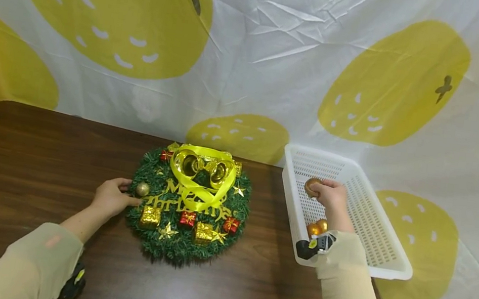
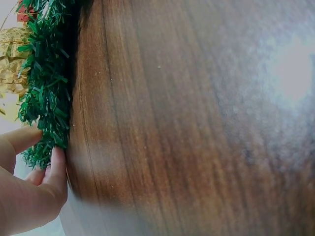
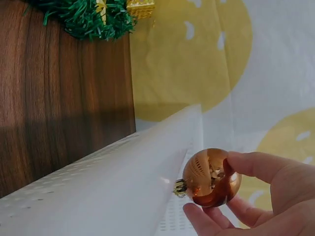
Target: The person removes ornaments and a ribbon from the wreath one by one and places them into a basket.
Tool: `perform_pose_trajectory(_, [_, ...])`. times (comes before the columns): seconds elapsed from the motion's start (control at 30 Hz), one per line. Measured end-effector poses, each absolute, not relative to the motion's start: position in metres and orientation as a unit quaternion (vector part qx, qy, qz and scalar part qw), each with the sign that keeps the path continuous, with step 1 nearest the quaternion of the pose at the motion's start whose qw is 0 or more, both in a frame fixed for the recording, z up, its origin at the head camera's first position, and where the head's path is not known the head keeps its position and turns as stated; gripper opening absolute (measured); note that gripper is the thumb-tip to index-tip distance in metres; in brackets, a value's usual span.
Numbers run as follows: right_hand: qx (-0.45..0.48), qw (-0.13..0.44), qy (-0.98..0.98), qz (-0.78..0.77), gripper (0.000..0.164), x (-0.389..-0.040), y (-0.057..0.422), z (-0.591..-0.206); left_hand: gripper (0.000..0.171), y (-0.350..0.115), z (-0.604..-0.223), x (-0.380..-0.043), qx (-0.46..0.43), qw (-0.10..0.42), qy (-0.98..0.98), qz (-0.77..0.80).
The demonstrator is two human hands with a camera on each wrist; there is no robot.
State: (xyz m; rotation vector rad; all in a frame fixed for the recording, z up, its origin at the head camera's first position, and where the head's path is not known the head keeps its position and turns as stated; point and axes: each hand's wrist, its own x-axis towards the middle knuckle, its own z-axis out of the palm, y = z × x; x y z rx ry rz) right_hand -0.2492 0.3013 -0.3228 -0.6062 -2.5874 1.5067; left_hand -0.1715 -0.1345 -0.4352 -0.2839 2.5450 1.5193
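A green Christmas wreath [image 1: 184, 251] lies on the table, with gold bells [image 1: 200, 167], a yellow ribbon, small gift boxes, stars and gold lettering on it. At its left edge my left hand [image 1: 112, 198] grips the tinsel, thumb on one side and fingers on the other, as the left wrist view shows at the green fringe [image 2: 49, 83]. My right hand [image 1: 331, 195] holds a shiny copper-gold Christmas ball [image 3: 211, 177] between thumb and fingertips, over the white basket [image 1: 290, 192]. The ball's gold cap points away from the palm. Two more gold balls [image 1: 315, 228] lie in the basket.
The basket has perforated walls and stands at the table's right edge. Brown wood-grain table top [image 1: 36, 156] extends left and in front of the wreath. Behind hangs a white cloth [image 1: 250, 69] with large yellow fruit prints. Each wrist wears a small black camera.
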Motion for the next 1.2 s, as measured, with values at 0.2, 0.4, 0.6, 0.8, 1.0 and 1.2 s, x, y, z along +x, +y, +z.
perform_pose_trajectory(0.2, [-0.21,0.054,-0.864,0.454,0.037,-0.245,0.305,-0.325,0.067,-0.133,-0.438,-0.17,-0.093,0.081,0.853,0.506])
perform_pose_trajectory(0.4, [-0.245,0.031,-0.863,0.441,0.034,-0.242,0.303,-0.324,0.067,-0.132,-0.436,-0.17,-0.092,0.081,0.85,0.512])
perform_pose_trajectory(0.6, [-0.247,0.004,-0.856,0.454,0.057,-0.24,0.301,-0.316,0.068,-0.133,-0.435,-0.17,-0.093,0.084,0.846,0.519])
perform_pose_trajectory(0.8, [-0.218,0.029,-0.848,0.481,0.056,-0.245,0.286,-0.304,0.067,-0.134,-0.435,-0.171,-0.092,0.083,0.846,0.519])
perform_pose_trajectory(1.0, [-0.188,0.024,-0.83,0.524,0.058,-0.246,0.257,-0.298,0.068,-0.134,-0.434,-0.17,-0.095,0.083,0.845,0.52])
perform_pose_trajectory(1.2, [-0.147,0.002,-0.822,0.55,0.056,-0.244,0.227,-0.297,0.067,-0.133,-0.433,-0.169,-0.095,0.081,0.844,0.522])
